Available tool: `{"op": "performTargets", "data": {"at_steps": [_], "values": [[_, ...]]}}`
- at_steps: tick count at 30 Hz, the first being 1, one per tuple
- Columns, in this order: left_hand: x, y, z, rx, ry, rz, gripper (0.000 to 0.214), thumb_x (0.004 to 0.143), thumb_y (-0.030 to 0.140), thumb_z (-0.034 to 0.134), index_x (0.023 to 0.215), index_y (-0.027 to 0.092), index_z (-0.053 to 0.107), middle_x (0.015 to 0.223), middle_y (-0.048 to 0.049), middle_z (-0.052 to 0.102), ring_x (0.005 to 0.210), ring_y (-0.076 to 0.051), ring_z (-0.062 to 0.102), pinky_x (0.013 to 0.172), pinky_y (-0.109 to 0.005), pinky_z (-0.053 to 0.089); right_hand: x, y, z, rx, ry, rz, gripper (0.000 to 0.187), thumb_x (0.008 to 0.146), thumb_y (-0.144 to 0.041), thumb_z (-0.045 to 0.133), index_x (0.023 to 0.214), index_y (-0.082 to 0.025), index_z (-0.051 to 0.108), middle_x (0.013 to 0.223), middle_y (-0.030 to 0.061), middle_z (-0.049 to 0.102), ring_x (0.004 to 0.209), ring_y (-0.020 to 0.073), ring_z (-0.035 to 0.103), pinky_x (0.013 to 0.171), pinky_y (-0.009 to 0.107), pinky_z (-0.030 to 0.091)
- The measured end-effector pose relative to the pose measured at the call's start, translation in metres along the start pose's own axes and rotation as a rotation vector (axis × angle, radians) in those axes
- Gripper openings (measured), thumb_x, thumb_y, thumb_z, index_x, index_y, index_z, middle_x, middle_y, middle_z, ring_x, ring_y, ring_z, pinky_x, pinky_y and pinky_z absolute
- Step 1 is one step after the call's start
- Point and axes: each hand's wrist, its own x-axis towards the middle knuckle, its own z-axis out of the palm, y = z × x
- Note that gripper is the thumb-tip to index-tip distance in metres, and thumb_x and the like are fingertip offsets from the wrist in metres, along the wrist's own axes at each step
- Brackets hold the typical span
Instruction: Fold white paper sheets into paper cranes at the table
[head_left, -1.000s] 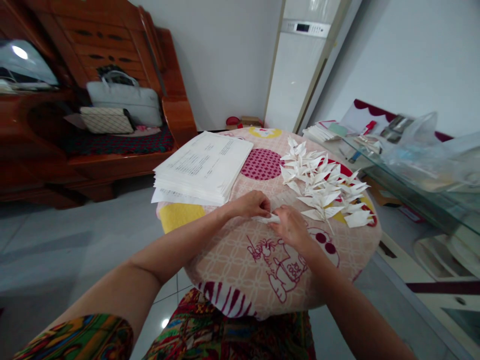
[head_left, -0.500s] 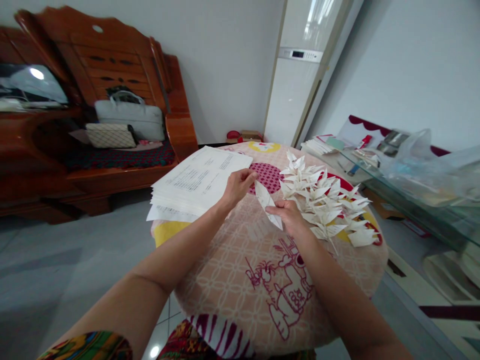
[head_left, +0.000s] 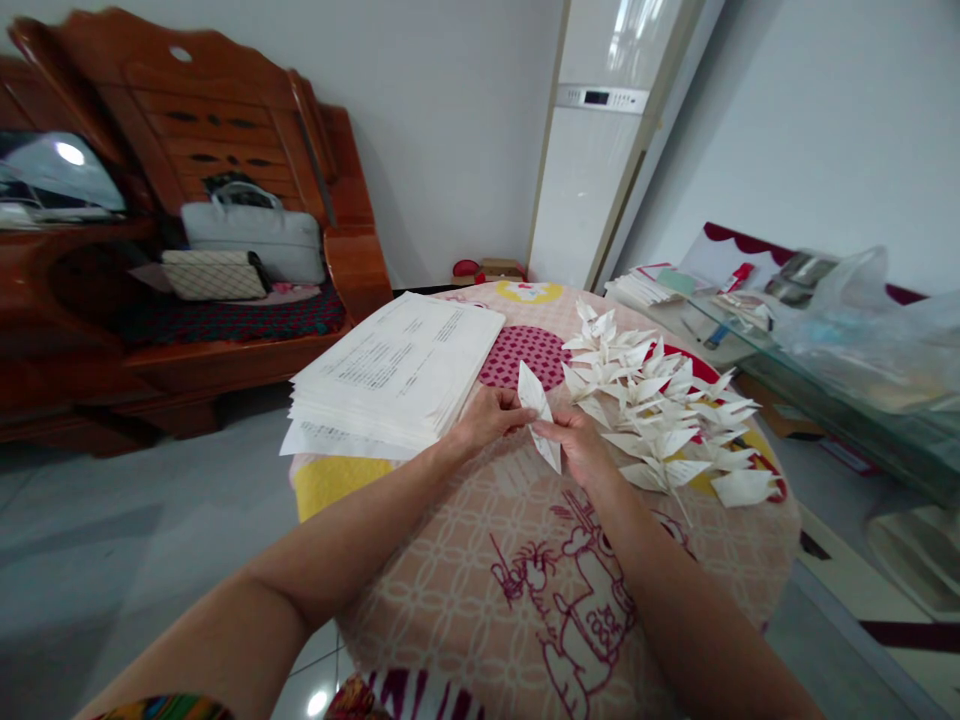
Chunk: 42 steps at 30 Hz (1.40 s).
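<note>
A narrow piece of folded paper [head_left: 534, 392], pointed at both ends, is held between my two hands above the cloth-covered round table [head_left: 450, 590]. My left hand [head_left: 491, 415] pinches its left edge near the middle. From the other side my right hand [head_left: 577, 440] grips it with the thumb laid across the paper. Just right of the hands lies a heap of folded paper cranes [head_left: 652, 400]. A thick stack of printed sheets [head_left: 405, 365] rests to the left, close beyond my left wrist.
A wooden chair [head_left: 210, 120] holding a grey bag [head_left: 255, 240] and a quilted pouch [head_left: 210, 277] stands at the back left. On the right, a glass-topped table [head_left: 847, 400] carries plastic bags [head_left: 862, 330] and papers [head_left: 646, 285]. An air conditioner [head_left: 592, 180] stands behind.
My left hand has moved from the paper's upper tip down to its middle, close to my right hand. The paper now stands a little more upright. The camera view has shifted slightly.
</note>
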Motion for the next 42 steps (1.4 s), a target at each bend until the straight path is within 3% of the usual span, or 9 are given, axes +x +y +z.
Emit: {"op": "performTargets", "data": {"at_steps": [4,10,18,29,32,36,42], "values": [[-0.004,0.003,0.0,-0.055,-0.016,0.004,0.038,0.07,0.043,0.076,0.055,0.015,0.055,0.049,0.0026,0.053,0.043,-0.006,0.042,0.044,-0.021,0.03,-0.003,0.0,0.0,0.077,-0.039,0.004,0.026,0.057,-0.036,0.087,0.073,-0.017,0.077,0.064,0.0012,0.072,0.055,0.0166,0.06,0.06,0.031,0.046],[-0.006,0.006,0.002,-0.041,-0.047,0.029,0.045,0.079,0.055,0.067,0.063,0.013,0.061,0.053,-0.0005,0.058,0.045,-0.009,0.05,0.046,-0.021,0.037,-0.005,0.0,0.0,0.055,-0.019,0.018,0.027,0.057,-0.04,0.084,0.069,-0.018,0.075,0.065,0.0027,0.072,0.057,0.0188,0.062,0.062,0.033,0.049],[-0.003,0.0,0.005,0.085,0.015,-0.022,0.037,0.073,0.043,0.072,0.057,0.014,0.058,0.046,0.0022,0.052,0.041,-0.006,0.043,0.043,-0.021,0.028,-0.011,-0.003,0.011,0.079,-0.011,0.034,0.021,0.056,-0.033,0.085,0.066,-0.018,0.075,0.062,0.0006,0.071,0.053,0.0161,0.058,0.058,0.03,0.046],[-0.005,-0.002,0.009,-0.078,0.059,-0.043,0.039,0.077,0.048,0.069,0.06,0.014,0.059,0.047,0.0026,0.051,0.04,-0.007,0.042,0.041,-0.021,0.029,-0.016,-0.006,0.019,0.039,0.015,0.039,0.024,0.057,-0.039,0.081,0.06,-0.019,0.069,0.053,-0.0006,0.063,0.046,0.0145,0.051,0.05,0.029,0.039],[-0.008,0.005,0.009,-0.192,0.001,-0.089,0.041,0.077,0.05,0.069,0.061,0.013,0.06,0.05,0.0008,0.055,0.043,-0.008,0.048,0.044,-0.02,0.036,-0.014,-0.004,0.017,0.023,0.05,0.052,0.026,0.058,-0.043,0.079,0.063,-0.02,0.069,0.052,-0.0001,0.062,0.044,0.0145,0.049,0.046,0.029,0.036],[-0.011,0.011,0.007,-0.228,-0.09,-0.139,0.027,0.066,0.036,0.078,0.069,0.011,0.066,0.058,-0.0015,0.062,0.049,-0.009,0.056,0.052,-0.021,0.045,-0.014,-0.002,0.015,-0.018,0.06,0.023,0.03,0.061,-0.047,0.077,0.063,-0.019,0.068,0.053,0.0008,0.062,0.044,0.0145,0.049,0.045,0.028,0.035],[-0.009,0.008,0.006,-0.179,-0.012,-0.099,0.022,0.069,0.031,0.073,0.064,0.011,0.063,0.052,-0.0002,0.059,0.045,-0.008,0.052,0.047,-0.02,0.041,-0.016,-0.005,0.014,-0.106,0.132,-0.058,0.026,0.06,-0.044,0.078,0.065,-0.02,0.068,0.058,-0.0014,0.063,0.052,0.0145,0.05,0.051,0.027,0.038]]}}
